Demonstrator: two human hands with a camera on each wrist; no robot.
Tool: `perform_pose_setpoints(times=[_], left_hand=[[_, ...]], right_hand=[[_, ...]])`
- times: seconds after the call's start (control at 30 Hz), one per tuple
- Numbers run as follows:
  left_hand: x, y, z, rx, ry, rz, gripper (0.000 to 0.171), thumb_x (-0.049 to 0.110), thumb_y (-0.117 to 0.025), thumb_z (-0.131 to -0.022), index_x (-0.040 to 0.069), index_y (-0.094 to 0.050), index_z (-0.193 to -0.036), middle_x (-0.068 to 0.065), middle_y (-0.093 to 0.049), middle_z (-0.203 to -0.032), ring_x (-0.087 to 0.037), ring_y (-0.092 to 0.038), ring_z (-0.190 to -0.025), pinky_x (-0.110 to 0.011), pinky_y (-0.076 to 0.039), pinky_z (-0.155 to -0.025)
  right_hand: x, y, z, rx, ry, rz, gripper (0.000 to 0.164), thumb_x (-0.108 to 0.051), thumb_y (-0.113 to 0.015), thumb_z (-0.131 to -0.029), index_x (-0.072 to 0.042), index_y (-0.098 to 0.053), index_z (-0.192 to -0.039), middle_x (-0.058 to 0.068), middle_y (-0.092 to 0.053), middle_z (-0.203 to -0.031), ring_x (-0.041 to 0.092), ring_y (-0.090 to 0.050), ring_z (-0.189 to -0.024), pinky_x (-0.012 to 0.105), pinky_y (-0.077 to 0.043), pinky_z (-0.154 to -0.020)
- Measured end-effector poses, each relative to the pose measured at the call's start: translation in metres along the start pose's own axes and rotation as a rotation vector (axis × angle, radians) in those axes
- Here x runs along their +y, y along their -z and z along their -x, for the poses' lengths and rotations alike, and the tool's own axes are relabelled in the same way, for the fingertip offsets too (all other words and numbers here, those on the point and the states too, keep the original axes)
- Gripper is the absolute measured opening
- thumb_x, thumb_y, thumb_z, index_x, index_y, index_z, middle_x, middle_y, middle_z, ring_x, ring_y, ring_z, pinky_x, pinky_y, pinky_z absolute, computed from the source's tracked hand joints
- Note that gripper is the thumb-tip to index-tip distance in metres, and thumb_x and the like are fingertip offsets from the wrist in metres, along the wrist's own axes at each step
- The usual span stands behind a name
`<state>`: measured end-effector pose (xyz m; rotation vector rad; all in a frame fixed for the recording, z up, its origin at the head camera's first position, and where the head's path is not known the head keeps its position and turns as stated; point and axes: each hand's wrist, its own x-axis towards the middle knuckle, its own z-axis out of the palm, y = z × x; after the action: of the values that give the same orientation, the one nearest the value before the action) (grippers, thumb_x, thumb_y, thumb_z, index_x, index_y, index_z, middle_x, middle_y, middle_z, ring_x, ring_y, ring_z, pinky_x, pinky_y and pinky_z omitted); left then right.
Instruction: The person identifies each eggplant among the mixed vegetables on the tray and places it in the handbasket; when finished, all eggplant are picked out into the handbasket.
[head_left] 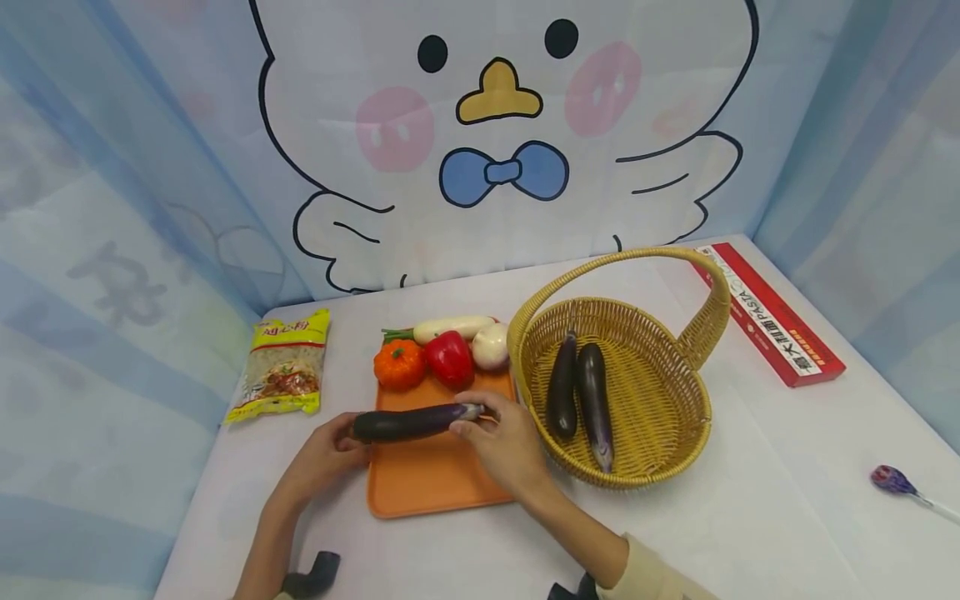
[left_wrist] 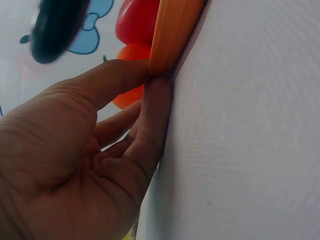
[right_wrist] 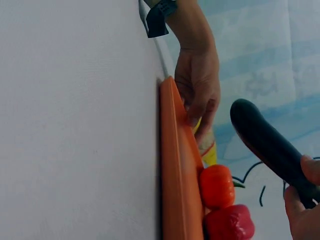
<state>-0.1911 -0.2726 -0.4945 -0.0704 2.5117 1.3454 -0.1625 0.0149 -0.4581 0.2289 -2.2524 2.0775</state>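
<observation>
An eggplant (head_left: 417,421) is held by its stem end in my right hand (head_left: 504,442), raised above the orange tray (head_left: 438,475). In the right wrist view the eggplant (right_wrist: 267,142) is plainly apart from the tray. My left hand (head_left: 327,458) pinches the tray's left edge; the left wrist view shows the thumb and a finger of that hand (left_wrist: 95,135) on the rim (left_wrist: 170,40). At the tray's far end lie a small orange pumpkin (head_left: 399,365), a red bell pepper (head_left: 450,359), a white round vegetable (head_left: 491,347) and a long white radish (head_left: 452,327).
Right of the tray stands a wicker basket (head_left: 660,417) with a tall handle, holding two eggplants (head_left: 594,400). A yellow food packet (head_left: 282,364) lies at the left. A red pasta box (head_left: 780,325) and a wrapped lollipop (head_left: 892,479) lie at the right. A curtain hangs behind.
</observation>
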Motion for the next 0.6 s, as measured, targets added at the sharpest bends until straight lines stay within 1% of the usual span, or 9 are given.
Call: perform_pose_setpoints(times=[0.1, 0.2, 0.37, 0.47, 0.6], left_hand=[[0.0, 0.0, 0.0, 0.001, -0.014, 0.0, 0.053, 0.015, -0.075, -0.087, 0.01, -0.056, -0.136, -0.007, -0.065, -0.118, -0.023, -0.061, -0.103, -0.047, -0.049, -0.095], [0.0, 0.001, 0.0, -0.008, -0.027, 0.011, 0.055, 0.014, -0.076, -0.087, 0.011, -0.055, -0.137, -0.009, -0.065, -0.119, -0.024, -0.062, -0.106, -0.048, -0.048, -0.096], [0.001, 0.002, -0.002, -0.022, -0.03, 0.035, 0.058, 0.012, -0.077, -0.085, 0.006, -0.053, -0.138, -0.01, -0.065, -0.107, -0.024, -0.062, -0.093, -0.04, -0.052, -0.087], [0.001, 0.002, -0.002, -0.032, -0.014, 0.049, 0.058, 0.013, -0.077, -0.086, 0.006, -0.052, -0.138, -0.01, -0.063, -0.106, -0.024, -0.062, -0.09, -0.036, -0.053, -0.084], [0.001, 0.0, -0.001, -0.04, 0.002, 0.053, 0.056, 0.016, -0.075, -0.089, 0.006, -0.052, -0.139, -0.01, -0.063, -0.106, -0.023, -0.063, -0.09, -0.035, -0.054, -0.084]], right_hand=[[-0.011, 0.009, 0.006, -0.057, 0.027, -0.029, 0.031, -0.002, -0.077, -0.083, -0.008, -0.071, -0.113, 0.007, -0.065, -0.111, 0.018, -0.067, -0.099, 0.027, -0.056, -0.077], [-0.022, 0.02, 0.01, -0.108, 0.083, -0.041, 0.031, -0.003, -0.078, -0.083, -0.009, -0.071, -0.113, 0.006, -0.065, -0.11, 0.018, -0.067, -0.098, 0.03, -0.056, -0.077], [-0.04, 0.038, 0.017, -0.177, 0.139, -0.042, 0.029, -0.007, -0.079, -0.084, -0.012, -0.071, -0.112, 0.002, -0.067, -0.106, 0.019, -0.07, -0.09, 0.033, -0.057, -0.075], [-0.048, 0.047, 0.022, -0.219, 0.152, -0.04, 0.028, -0.009, -0.078, -0.084, -0.014, -0.071, -0.111, 0.0, -0.067, -0.105, 0.019, -0.069, -0.087, 0.034, -0.057, -0.076], [-0.058, 0.06, 0.025, -0.264, 0.183, -0.045, 0.028, -0.008, -0.078, -0.085, -0.012, -0.07, -0.112, 0.001, -0.067, -0.108, 0.023, -0.065, -0.09, 0.035, -0.057, -0.079]])
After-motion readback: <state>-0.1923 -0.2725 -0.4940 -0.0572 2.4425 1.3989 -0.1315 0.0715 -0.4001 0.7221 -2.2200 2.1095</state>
